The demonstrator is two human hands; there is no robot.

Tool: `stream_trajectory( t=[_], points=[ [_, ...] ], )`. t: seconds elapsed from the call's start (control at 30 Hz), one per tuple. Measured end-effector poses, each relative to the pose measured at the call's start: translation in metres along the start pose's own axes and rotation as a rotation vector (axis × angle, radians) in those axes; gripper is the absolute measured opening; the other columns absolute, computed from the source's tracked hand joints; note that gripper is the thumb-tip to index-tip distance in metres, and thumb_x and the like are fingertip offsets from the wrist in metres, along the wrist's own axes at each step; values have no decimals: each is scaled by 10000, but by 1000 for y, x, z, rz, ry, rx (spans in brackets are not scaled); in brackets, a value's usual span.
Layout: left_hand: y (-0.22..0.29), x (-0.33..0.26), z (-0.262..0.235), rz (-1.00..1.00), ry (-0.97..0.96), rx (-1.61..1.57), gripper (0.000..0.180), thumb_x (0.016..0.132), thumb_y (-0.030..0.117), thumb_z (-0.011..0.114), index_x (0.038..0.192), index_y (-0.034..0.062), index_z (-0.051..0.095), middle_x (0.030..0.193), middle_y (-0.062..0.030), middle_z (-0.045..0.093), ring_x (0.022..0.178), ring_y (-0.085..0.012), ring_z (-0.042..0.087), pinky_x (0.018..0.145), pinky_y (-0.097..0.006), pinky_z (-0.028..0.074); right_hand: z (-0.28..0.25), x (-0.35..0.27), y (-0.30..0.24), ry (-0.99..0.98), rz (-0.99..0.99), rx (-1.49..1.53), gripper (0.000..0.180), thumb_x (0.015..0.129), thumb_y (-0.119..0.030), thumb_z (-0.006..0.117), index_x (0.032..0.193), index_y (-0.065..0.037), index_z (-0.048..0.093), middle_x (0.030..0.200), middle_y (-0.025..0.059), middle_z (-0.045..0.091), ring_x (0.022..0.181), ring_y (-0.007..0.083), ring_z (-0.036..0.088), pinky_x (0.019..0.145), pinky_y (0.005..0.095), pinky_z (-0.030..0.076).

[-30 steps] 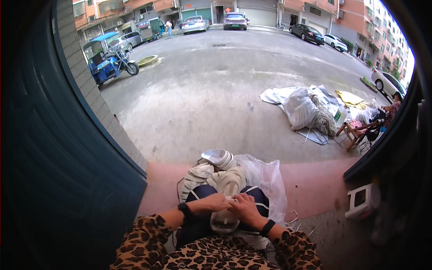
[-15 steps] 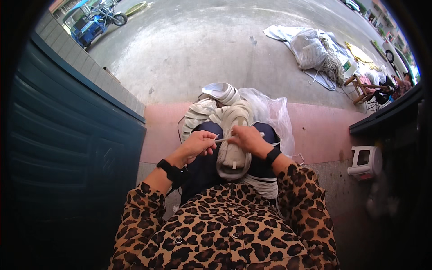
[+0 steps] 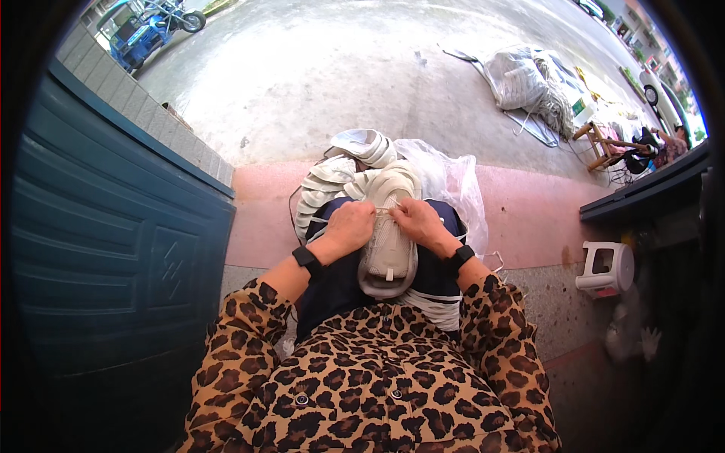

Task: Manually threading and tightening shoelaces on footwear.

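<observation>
Beige shoe upper (image 3: 389, 245) is lying on the person's lap, both the left hand (image 3: 349, 226) and right hand (image 3: 418, 221) pinching closed at its front edge. Judging by that tight fingertip grip, a slip could be letting the piece slide off the knees onto the pile of shoe parts (image 3: 332, 181).

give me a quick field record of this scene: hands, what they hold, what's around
left hand: left hand grips the pale beige shoe upper on the lap
right hand: right hand pinches the same upper near its top edge
lap: dark blue apron
ahead: pile of white shoe uppers beside a clear plastic bag
right side: small white plastic stool
left side: dark teal metal door
</observation>
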State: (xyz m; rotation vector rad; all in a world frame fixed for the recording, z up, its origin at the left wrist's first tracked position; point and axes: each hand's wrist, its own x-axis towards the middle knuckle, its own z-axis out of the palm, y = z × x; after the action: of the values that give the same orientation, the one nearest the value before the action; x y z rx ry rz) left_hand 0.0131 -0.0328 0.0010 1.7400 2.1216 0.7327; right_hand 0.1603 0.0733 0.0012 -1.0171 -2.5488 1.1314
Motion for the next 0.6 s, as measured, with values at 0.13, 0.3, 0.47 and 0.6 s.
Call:
stream_trajectory(
  t=[0.13, 0.3, 0.47, 0.6],
  points=[
    [2, 9, -6, 90, -71, 151, 163, 809, 140, 500, 751, 5, 571, 710, -200, 587, 720, -368, 579, 656, -452, 460, -3, 2, -1, -25, 14, 10, 321, 820, -304, 546, 775, 12, 575, 751, 225, 596, 753, 393, 578, 661, 449, 442],
    [3, 17, -10, 265, -150, 341, 69, 736, 94, 524, 743, 35, 561, 697, -151, 575, 719, -340, 571, 651, -426, 459, 0, 4, 3, -43, 16, 25, 315, 823, -304, 537, 781, 5, 574, 753, 220, 595, 757, 391, 577, 661, 450, 441],
    [4, 20, -4, 403, -125, 385, 58, 711, 70, 533, 751, 43, 565, 698, -135, 579, 715, -321, 575, 655, -393, 454, 5, 4, 4, -17, -11, -8, 308, 845, -308, 507, 812, -6, 560, 794, 222, 589, 786, 387, 569, 676, 449, 432],
    [6, 22, -3, 245, -155, 366, 70, 722, 101, 574, 769, 54, 593, 709, -105, 604, 716, -281, 589, 652, -378, 447, 4, 3, 10, -6, -29, 38, 294, 866, -290, 483, 826, -8, 557, 787, 222, 583, 785, 382, 566, 679, 440, 430]
  ],
)
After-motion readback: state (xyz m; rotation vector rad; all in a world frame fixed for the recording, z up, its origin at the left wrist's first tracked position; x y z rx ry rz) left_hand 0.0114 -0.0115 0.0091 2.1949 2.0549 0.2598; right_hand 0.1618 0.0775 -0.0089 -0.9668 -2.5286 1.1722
